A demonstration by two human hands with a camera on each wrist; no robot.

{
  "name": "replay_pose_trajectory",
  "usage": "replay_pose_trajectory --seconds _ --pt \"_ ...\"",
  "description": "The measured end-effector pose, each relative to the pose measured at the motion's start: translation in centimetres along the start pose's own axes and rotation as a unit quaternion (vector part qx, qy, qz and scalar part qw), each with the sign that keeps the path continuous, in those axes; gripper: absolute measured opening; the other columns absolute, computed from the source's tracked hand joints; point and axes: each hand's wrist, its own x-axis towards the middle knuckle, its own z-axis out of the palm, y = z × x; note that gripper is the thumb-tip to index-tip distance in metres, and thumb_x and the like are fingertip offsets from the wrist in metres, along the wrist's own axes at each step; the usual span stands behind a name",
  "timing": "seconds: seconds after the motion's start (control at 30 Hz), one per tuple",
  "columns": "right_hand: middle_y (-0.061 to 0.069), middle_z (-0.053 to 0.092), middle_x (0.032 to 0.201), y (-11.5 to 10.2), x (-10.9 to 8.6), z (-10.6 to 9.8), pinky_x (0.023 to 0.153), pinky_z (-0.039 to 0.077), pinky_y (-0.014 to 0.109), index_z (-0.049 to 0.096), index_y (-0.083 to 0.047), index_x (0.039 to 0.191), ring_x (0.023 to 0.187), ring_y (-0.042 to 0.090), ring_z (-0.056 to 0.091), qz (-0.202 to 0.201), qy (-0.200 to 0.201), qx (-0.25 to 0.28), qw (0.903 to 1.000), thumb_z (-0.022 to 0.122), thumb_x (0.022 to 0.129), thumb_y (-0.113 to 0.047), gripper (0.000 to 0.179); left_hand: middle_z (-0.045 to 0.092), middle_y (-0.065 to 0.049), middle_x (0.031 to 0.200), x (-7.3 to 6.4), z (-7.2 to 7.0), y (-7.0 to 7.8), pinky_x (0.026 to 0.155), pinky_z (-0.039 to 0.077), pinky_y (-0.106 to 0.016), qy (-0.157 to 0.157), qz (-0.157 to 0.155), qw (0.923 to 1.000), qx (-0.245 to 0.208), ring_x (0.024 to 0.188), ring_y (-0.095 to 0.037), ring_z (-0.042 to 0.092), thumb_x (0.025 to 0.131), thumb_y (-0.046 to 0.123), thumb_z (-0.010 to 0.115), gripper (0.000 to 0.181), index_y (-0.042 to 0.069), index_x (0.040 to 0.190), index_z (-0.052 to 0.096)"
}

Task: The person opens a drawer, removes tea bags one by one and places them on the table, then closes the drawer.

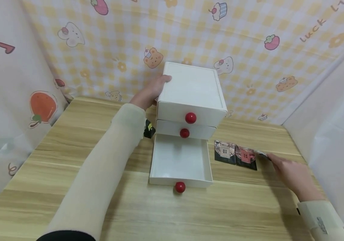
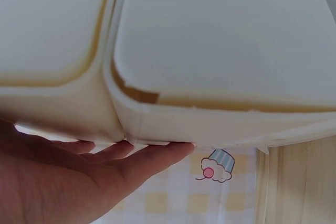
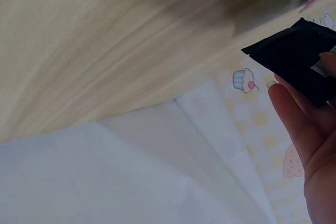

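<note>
A white drawer cabinet (image 1: 194, 86) with red round knobs stands at the back of the table. My left hand (image 1: 154, 88) grips its left rear edge, thumb over the top; in the left wrist view the fingers (image 2: 152, 163) lie along the cabinet's back edge. The bottom drawer (image 1: 165, 181) is pulled out and bare inside, while the two above are closed. At the right, my right hand (image 1: 292, 174) pinches a small black packet (image 3: 286, 53), its barcode side showing in the right wrist view. Beside it lie a black packet with a pale label (image 1: 224, 152) and one with a red label (image 1: 246, 156).
Beneath everything is a wood-grain table (image 1: 190, 214). A yellow-checked cloth (image 1: 190, 30) with cartoon prints hangs close behind the cabinet. White sheets (image 1: 337, 100) hang along both sides. A small black device (image 1: 149, 130) sits at my left wrist.
</note>
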Motion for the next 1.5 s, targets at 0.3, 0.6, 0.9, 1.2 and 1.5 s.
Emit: replay_pose_trajectory --seconds 0.3,0.6,0.9,1.2,1.5 --pt "0.022 0.075 0.084 0.4 -0.2 0.6 0.038 0.038 0.044 0.074 -0.010 0.117 0.045 0.029 0.055 0.043 -0.103 0.001 0.9937 0.079 0.080 -0.008 0.038 0.043 -0.009 0.153 0.4 0.1 0.0 0.110 0.045 -0.050 0.002 -0.004 1.0000 -0.004 0.134 -0.027 0.048 0.108 0.047 0.029 0.061 0.024 0.162 0.015" --pt "0.025 0.075 0.088 0.1 -0.2 1.0 0.050 0.049 0.052 0.076 -0.011 0.116 0.050 0.029 0.059 0.044 -0.162 0.023 0.9855 0.077 0.084 -0.014 0.032 0.044 -0.009 0.152 0.2 0.1 0.0 0.107 0.047 -0.050 0.003 -0.008 0.9999 0.006 0.133 -0.028 0.050 0.108 0.048 0.029 0.062 0.024 0.162 0.015" --pt "0.024 0.072 0.119 -0.3 0.1 0.4 0.049 0.045 0.044 0.074 -0.009 0.121 0.061 0.026 0.064 0.079 -0.217 0.045 0.9720 0.077 0.085 -0.032 0.043 0.042 -0.009 0.154 0.1 0.0 0.1 0.108 0.046 -0.051 0.004 -0.009 0.9999 0.008 0.134 -0.028 0.048 0.107 0.049 0.028 0.062 0.026 0.163 0.013" --pt "0.023 0.071 0.120 -0.5 0.1 0.4 0.056 0.051 0.052 0.074 -0.009 0.121 0.073 0.040 0.071 0.087 -0.217 0.051 0.9710 0.076 0.087 -0.032 0.041 0.041 -0.008 0.154 0.0 -0.1 0.0 0.109 0.045 -0.052 0.005 -0.008 0.9999 0.004 0.135 -0.028 0.048 0.107 0.050 0.029 0.062 0.027 0.163 0.014" --pt "0.025 0.070 0.123 -1.0 -0.3 -0.3 0.063 0.055 0.056 0.074 -0.009 0.121 0.081 0.044 0.072 0.078 -0.175 0.069 0.9790 0.077 0.088 -0.030 0.039 0.040 -0.007 0.156 0.2 -0.1 0.0 0.110 0.045 -0.051 0.006 -0.011 0.9999 0.002 0.136 -0.027 0.047 0.107 0.049 0.030 0.061 0.029 0.162 0.015"
